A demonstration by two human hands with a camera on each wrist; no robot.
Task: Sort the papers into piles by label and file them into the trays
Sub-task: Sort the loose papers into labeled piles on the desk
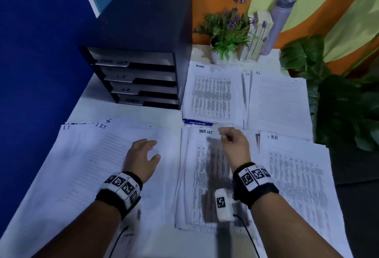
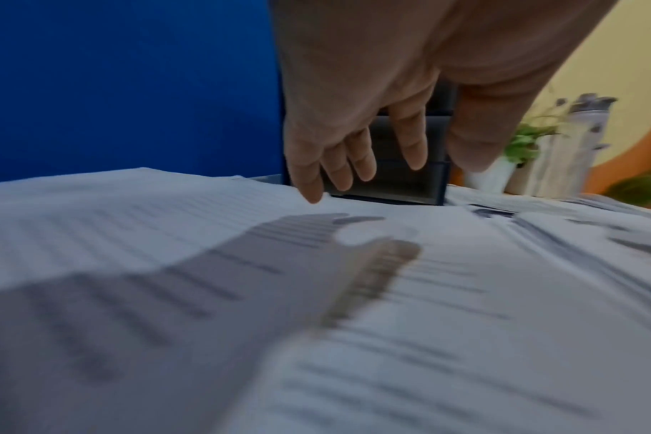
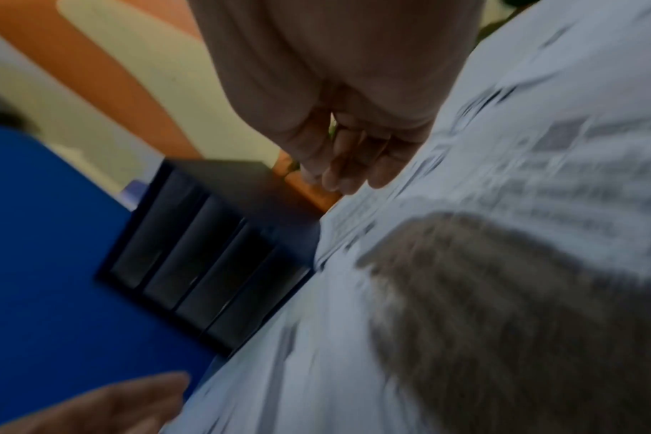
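- Nearest to me, both forearms reach out over the white table [image 1: 164, 243], each with a black and white marker band at the wrist, so the two hands work side by side over the sheets
- Under my left hand [image 1: 141, 156] lies the loose fan of unsorted white printed sheets [image 1: 98, 161], its far corners showing handwritten labels such as IT; I hover the hand just above it with fingers spread and relaxed, holding nothing, placed as I judge to steady or draw off the top sheet
- Over the middle stack of white table-printed sheets headed TASK LIST [image 1: 203, 177] my right hand [image 1: 235, 144] hangs with its fingers loosely curled; I see nothing pinched in it, and its shadow falls on the page, so it stands clear of the paper
- Sorted piles sit apart by label so none mix: the white ADMIN pile [image 1: 213, 95] at the back, the white lined IT pile [image 1: 279, 102] beside it, the white HR pile [image 1: 297, 177] near my right arm
- At the back left stands the dark blue four-slot tray cabinet [image 1: 141, 52], open fronts facing me and each slot tagged, well apart from both hands; filing has not begun, I judge
- Behind the piles a small potted plant with purple flowers [image 1: 227, 32] and a grey water bottle [image 1: 281, 20] stay out of the working area
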